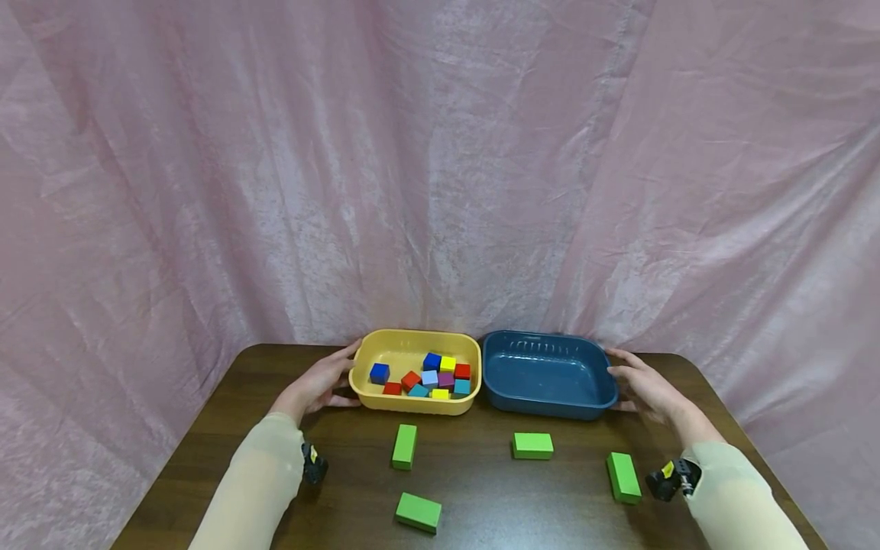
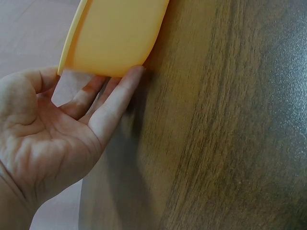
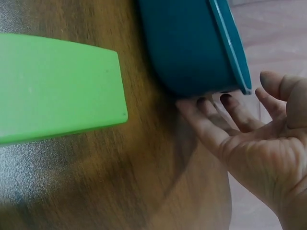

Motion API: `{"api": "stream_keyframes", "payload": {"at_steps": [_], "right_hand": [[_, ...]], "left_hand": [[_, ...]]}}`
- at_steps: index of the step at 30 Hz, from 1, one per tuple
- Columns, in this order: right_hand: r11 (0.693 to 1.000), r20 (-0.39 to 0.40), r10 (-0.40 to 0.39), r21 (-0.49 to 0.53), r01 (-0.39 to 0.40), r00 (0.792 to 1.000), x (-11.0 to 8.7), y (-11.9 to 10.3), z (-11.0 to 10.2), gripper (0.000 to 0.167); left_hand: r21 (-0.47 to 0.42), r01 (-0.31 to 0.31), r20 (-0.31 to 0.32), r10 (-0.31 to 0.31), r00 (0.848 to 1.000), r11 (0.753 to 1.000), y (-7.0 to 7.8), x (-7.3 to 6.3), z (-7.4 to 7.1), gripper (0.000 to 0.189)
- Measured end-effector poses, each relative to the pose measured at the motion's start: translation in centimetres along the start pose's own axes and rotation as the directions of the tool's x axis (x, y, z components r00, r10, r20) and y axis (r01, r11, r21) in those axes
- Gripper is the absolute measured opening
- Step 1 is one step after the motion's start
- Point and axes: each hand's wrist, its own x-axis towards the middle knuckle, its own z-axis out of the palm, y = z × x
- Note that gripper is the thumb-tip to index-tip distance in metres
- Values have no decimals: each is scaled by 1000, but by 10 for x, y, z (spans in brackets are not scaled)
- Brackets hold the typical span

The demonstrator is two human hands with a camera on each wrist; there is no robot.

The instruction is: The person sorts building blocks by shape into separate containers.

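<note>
A yellow tray [image 1: 415, 406] holds several small cubes in blue, red, yellow, purple and teal. At its left end is my left hand [image 1: 325, 384], its extended fingertips against the outer wall; in the left wrist view the thumb is up at the rim of the yellow tray [image 2: 115, 38]. Right beside it stands a dark blue tray [image 1: 550, 374] with nothing inside. My right hand [image 1: 649, 389] is at that tray's right end, fingers spread. Close up in the right wrist view, its fingertips lie right by the wall of the blue tray [image 3: 192, 52].
Several green blocks lie on the brown wooden table [image 1: 344, 489] in front of the trays, among them one green block [image 1: 623, 478] near the right wrist and another green block [image 1: 405, 447] before the yellow tray. A pink curtain [image 1: 440, 168] hangs behind the table.
</note>
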Motion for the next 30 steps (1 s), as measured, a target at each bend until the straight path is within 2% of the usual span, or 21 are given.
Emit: {"api": "stream_keyframes", "payload": {"at_steps": [11, 30], "right_hand": [[998, 55, -19, 56, 16, 998, 3, 7, -4, 63], [1000, 93, -11, 18, 9, 996, 3, 8, -3, 65]], "left_hand": [[5, -22, 6, 22, 1000, 1000, 0, -3, 0, 61], [-4, -25, 8, 25, 1000, 1000, -1, -1, -1, 60]]}}
